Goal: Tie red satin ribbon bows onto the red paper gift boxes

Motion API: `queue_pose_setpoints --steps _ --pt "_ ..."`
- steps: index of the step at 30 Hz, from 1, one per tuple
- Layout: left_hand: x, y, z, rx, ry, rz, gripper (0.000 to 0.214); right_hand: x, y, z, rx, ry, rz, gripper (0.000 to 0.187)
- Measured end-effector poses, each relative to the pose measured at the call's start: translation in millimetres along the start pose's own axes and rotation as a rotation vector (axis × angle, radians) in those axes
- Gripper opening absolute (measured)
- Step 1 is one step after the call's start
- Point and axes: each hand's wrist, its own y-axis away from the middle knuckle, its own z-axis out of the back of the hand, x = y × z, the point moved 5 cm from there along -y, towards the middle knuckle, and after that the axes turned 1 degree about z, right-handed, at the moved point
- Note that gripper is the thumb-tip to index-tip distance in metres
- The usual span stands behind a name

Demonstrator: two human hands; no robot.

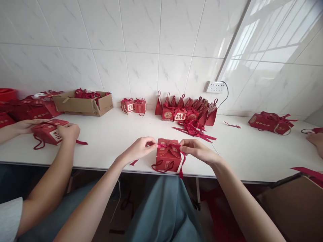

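A red gift box (166, 160) with gold lettering stands at the table's front edge, a twisted cord handle hanging on its near side. Across its top runs a red ribbon (169, 146), crossed or knotted in the middle. My left hand (141, 147) pinches the ribbon at the box's left side. At the upper right corner, my right hand (198, 149) pinches the ribbon too, and a loose tail hangs from there past the table edge. Behind the box lies a pile of loose red ribbons (193, 129).
Several red boxes (180, 114) stand against the wall, with two small boxes (133, 106) to their left. A carton (83, 105) holds red ribbons. At left a co-worker's hands (69, 131) handle another red box (46, 132). A larger red box (270, 123) sits at right, near another person's hand (315, 139).
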Motion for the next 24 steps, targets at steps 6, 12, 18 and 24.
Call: queue_pose_setpoints --steps 6,12,18,24 --pt "-5 0 -5.0 -0.034 -0.104 -0.013 0.019 12 -8 -11 -0.147 -0.008 0.081 0.03" --pt "-13 0 -5.4 -0.014 -0.14 -0.05 0.015 3 -23 -20 -0.348 0.086 0.158 0.026" --pt "-16 2 -0.3 0.007 -0.204 -0.04 0.02 -6 -23 -24 -0.447 0.104 0.186 0.016" --pt "-17 1 -0.3 -0.025 -0.33 -0.171 0.018 -8 -16 -22 -0.481 0.073 0.185 0.016"
